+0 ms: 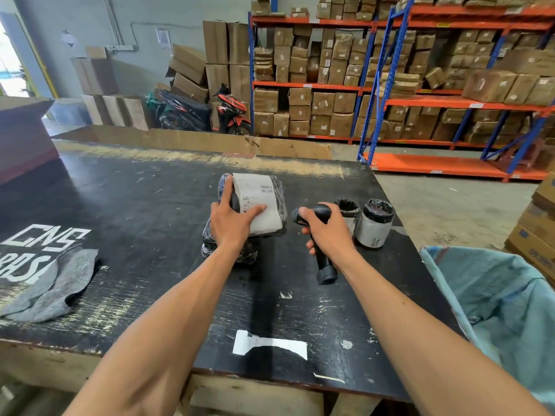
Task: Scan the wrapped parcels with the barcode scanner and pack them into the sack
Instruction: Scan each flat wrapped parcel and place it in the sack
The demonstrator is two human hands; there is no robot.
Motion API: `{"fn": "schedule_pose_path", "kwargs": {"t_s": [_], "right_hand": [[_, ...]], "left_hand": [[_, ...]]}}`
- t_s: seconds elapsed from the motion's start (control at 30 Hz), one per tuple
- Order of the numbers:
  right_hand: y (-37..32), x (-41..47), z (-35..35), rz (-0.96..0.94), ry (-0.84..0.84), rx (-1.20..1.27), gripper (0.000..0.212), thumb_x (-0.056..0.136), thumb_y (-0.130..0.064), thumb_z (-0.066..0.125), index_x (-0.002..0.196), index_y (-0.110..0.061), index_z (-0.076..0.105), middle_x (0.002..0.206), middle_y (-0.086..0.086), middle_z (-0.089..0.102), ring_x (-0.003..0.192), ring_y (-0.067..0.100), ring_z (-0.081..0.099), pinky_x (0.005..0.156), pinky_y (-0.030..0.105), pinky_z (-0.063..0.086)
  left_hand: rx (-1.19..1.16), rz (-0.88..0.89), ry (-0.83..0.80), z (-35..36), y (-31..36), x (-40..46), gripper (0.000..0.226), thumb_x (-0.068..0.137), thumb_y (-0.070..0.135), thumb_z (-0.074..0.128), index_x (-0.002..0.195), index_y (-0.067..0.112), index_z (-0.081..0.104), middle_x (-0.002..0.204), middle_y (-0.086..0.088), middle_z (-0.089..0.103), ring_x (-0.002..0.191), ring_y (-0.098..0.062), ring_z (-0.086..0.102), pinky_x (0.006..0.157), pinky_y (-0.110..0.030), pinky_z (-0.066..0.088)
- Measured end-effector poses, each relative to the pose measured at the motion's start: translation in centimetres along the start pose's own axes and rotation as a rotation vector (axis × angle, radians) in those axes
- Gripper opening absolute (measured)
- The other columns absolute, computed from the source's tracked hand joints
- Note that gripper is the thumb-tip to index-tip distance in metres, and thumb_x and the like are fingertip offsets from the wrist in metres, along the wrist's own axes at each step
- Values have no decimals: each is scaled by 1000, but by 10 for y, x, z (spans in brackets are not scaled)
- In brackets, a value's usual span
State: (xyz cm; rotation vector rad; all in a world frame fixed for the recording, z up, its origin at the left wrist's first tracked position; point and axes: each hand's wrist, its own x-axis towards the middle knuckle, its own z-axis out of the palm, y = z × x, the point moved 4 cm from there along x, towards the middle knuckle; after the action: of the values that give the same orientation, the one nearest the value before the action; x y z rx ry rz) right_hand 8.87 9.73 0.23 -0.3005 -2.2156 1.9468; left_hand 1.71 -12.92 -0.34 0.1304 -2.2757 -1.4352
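My left hand (231, 223) lies on top of the wrapped parcel (258, 202), fingers spread: the forefinger reaches up along its left end and the thumb rests flat across its white label (255, 199). That grip is loose, pressing rather than curling round. The parcel sits on a second black-wrapped parcel (228, 247), which lies on the black worktop (135, 205) under my wrist.

My right hand (326, 232) is wrapped round the handle of the black barcode scanner (318, 235), grip closed tight on it. The scanner's head points left toward the labelled parcel, just beside it and apart from it; its butt end hangs low over the worktop.

Just right of the scanner hand stand two small upright parcels (375, 225) in black wrap with white labels, near each other; the left one is partly hidden behind my hand.

The blue-green sack (495, 295) gapes open at the right edge of the worktop, well apart from the parcel under my left hand.

A grey cloth (51, 286) lies at the left of the worktop, and a torn white label scrap (267, 345) near the front edge.
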Motion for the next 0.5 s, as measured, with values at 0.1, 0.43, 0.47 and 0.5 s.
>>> {"fn": "schedule_pose_path", "kwargs": {"t_s": [0.1, 0.43, 0.47, 0.5], "right_hand": [[31, -6, 18, 82, 4, -28, 58, 85, -53, 77, 132, -29, 52, 93, 11, 76, 49, 17, 66, 48, 29, 56], [110, -44, 80, 225, -63, -486, 70, 87, -63, 69, 141, -23, 50, 125, 11, 62, 97, 37, 76, 90, 53, 62], [112, -44, 81, 215, -54, -574, 74, 88, -67, 66, 144, -23, 49, 126, 11, 64, 104, 37, 74, 96, 50, 59], [113, -44, 82, 207, -40, -633, 75, 89, -69, 63, 146, -23, 48, 126, 10, 67, 109, 37, 72, 98, 47, 57]], "left_hand": [[-77, -65, 68, -11, -4, 5, 105, 64, 62, 85, 151, 60, 26, 117, -2, 56, 103, -18, 55, 92, -36, 45], [-190, -91, 89, -38, -25, -18, 108, 61, 61, 88, 151, 58, 28, 118, 15, 53, 111, -7, 54, 99, -32, 48], [-184, -83, 81, -40, -27, -20, 108, 61, 61, 88, 151, 59, 28, 119, 15, 53, 109, -6, 53, 96, -29, 47], [-179, -72, 72, -42, -28, -22, 107, 61, 61, 88, 150, 60, 28, 119, 16, 53, 109, -6, 53, 95, -27, 47]]}}
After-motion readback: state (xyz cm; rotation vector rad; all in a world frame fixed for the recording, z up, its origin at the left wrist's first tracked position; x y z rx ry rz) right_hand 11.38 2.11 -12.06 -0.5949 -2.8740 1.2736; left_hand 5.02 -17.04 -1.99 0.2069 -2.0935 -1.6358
